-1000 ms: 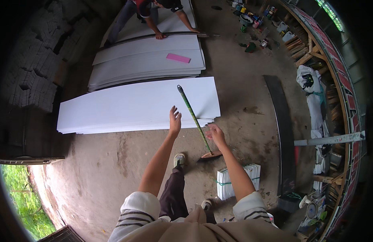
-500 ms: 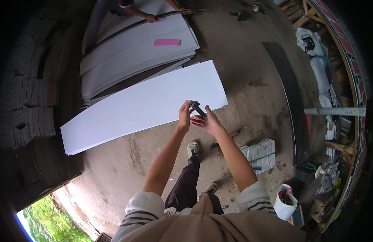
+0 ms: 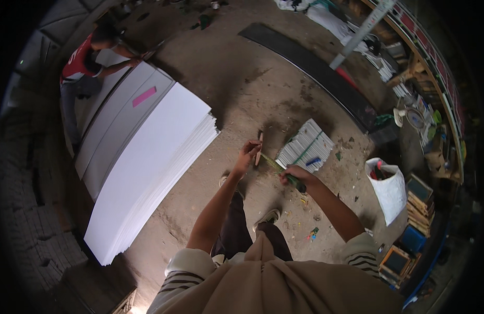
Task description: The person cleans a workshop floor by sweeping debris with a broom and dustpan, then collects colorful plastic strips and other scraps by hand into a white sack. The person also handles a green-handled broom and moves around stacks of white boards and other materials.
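Note:
My right hand (image 3: 300,172) is wrapped round a slim tool with a dark green handle (image 3: 296,182). From the handle a narrow yellowish-green length (image 3: 273,163) reaches toward my left hand; its exact kind is unclear. The fingers of my left hand (image 3: 247,154) are pinched near the far end, and what lies between them is too small to make out. Beyond those fingertips, a thin stick-like thing with a wooden-coloured handle (image 3: 259,150) appears to lie on the floor. To the left is a tall stack of large white sheets (image 3: 153,152).
A tied bundle of white strips (image 3: 307,144) lies beyond my right hand. Further off is a long black panel (image 3: 305,65). A white sack (image 3: 387,188) stands at the right. At far left, a person (image 3: 87,68) bends over more sheets, near a pink block (image 3: 144,97).
My view has turned to the right, so the white sheets now sit further left. My hands have moved apart, and my right hand has gone from spread fingers to a grip on the green tool.

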Tool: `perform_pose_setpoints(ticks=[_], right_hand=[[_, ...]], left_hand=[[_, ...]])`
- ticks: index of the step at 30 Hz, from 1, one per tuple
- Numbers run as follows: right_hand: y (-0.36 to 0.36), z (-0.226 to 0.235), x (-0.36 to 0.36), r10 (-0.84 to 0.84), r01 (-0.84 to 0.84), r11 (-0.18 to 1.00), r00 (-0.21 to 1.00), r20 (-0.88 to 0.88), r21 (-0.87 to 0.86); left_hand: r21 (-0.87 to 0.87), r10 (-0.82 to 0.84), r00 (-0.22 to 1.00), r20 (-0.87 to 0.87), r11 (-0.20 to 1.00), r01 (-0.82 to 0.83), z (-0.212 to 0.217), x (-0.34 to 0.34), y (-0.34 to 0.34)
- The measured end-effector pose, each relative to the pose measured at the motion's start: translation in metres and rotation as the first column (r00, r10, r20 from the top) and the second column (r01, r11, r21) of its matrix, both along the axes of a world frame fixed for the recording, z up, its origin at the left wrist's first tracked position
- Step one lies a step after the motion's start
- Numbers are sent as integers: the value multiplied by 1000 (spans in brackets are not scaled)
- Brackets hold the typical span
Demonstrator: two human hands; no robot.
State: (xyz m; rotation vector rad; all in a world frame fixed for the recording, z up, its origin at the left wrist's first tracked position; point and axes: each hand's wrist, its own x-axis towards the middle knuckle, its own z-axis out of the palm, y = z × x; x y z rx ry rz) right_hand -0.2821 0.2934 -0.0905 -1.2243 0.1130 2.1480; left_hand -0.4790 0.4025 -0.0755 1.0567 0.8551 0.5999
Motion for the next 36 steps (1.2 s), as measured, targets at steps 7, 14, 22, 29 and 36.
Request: perform_pose_setpoints(ticks=[7,14,22,29,36], right_hand=[[-256,75,38,110,-105,994,898,426,-35],[-371,127,47,235,-161,971,776,585,-176],[-405,147,16,98,195,909,760,643,-369],[-365,29,-7,382,148,882,333,862,-448],[-304,-127,-2,345,364,855,136,929,-371]], left_hand=[[-118,-286,928,-237,957,264,-27,64,-103],[-129,-493,803,-334,868,479,-69,133,-136],[-36,-586,737,-337,790,612,-106,159,-116],[-24,-598,740,-310,782,622,-134,167,-53],[-80,-638,590,-494,710,700,-182,182,-31]])
